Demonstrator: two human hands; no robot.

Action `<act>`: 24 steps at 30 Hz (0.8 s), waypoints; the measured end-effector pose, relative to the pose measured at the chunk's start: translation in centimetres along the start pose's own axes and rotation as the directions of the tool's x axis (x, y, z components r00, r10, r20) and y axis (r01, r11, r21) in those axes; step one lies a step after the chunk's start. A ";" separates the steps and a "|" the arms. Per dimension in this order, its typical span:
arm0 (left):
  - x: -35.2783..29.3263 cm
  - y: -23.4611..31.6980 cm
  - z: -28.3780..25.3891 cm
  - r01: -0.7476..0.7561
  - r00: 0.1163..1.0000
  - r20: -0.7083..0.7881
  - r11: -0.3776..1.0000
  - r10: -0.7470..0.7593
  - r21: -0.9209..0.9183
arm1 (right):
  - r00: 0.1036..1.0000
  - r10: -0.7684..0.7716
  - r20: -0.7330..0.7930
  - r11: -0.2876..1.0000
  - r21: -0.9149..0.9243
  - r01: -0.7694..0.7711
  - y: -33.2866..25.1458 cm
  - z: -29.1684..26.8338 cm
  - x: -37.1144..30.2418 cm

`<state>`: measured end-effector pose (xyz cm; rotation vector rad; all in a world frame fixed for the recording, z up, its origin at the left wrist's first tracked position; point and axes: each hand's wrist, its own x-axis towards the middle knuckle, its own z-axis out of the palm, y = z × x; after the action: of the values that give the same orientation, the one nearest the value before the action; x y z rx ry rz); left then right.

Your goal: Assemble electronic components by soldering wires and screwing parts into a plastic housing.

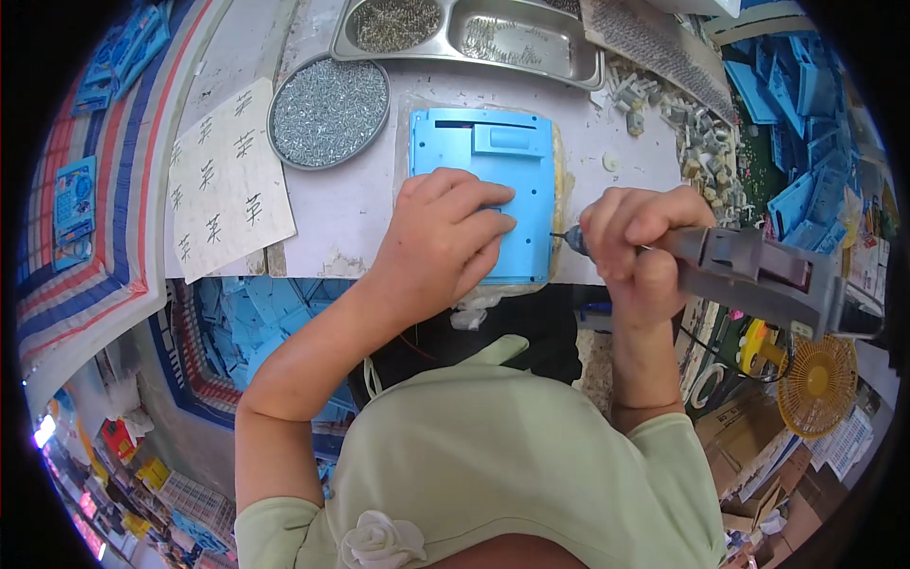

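Observation:
A flat light-blue plastic casing with small dark holes, a raised block and a slot near its far edge sits on the table before me. My left hand rests over its left half, fingers bent and pressing on it, holding it down; the thumb and palm are hidden. My right hand is wrapped round the front of a grey power screwdriver, whose body points off to the right. Its thin dark bit reaches the casing's right edge; whether the tip touches it I cannot tell.
Left of the casing stands a round dish of small silver screws. Behind is a metal compartment tray with more small parts. A handwritten sheet lies left; small metal-and-plastic parts are heaped right. Blue panels fill a bin below.

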<state>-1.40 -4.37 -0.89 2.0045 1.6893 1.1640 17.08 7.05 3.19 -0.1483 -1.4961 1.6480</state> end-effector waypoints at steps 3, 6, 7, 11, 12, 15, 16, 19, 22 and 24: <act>1.9 -1.7 -0.7 0.066 0.994 -0.089 0.997 -0.063 0.035 | 1.000 -0.004 -0.018 1.000 0.000 0.004 -0.7 0.2 0.7; 3.8 -2.3 -2.4 0.000 0.987 -0.147 0.904 0.070 0.427 | 0.998 -0.049 0.046 0.999 0.014 0.049 -2.3 0.7 2.5; 3.9 -1.7 -2.9 -0.063 0.981 -0.135 0.889 0.138 0.453 | 0.995 -0.073 0.073 0.997 0.014 0.072 -3.0 0.0 3.2; -3.7 -1.6 -10.4 0.121 0.920 -0.390 0.977 -0.044 0.175 | 0.988 -0.153 0.036 0.988 -0.018 0.154 -5.8 -1.6 4.1; -8.5 -2.0 -11.2 0.243 0.812 -0.560 0.967 -0.164 0.069 | 0.992 -0.125 0.036 0.992 0.005 0.124 -5.9 -1.6 3.9; -27.4 -3.9 -10.5 0.711 0.397 -0.698 0.681 -0.596 -0.177 | 0.996 -0.078 0.042 0.997 0.031 0.077 -4.9 -1.8 4.5; -32.7 -4.0 -8.5 0.840 0.196 -0.702 0.486 -0.685 -0.240 | 0.997 -0.063 0.039 0.998 0.032 0.062 -4.3 -1.6 4.6; -50.3 -3.8 -2.3 0.939 -0.323 -0.598 -0.168 -0.733 -0.301 | 0.998 -0.051 0.037 0.995 0.091 0.047 -2.4 -0.2 6.3; -47.6 -4.7 -4.4 0.960 -0.178 -0.318 -0.235 -0.931 0.152 | 0.998 -0.059 0.015 0.998 0.017 0.058 -2.1 0.4 7.4; -35.9 -3.4 -10.9 0.973 0.061 0.013 0.062 -0.998 0.223 | 1.000 -0.027 -0.010 0.999 -0.025 0.027 -2.9 -0.5 7.6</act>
<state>-11.42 -39.37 -10.47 0.3799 2.3482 0.2493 14.25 12.12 8.97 -0.1496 -1.5045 1.6054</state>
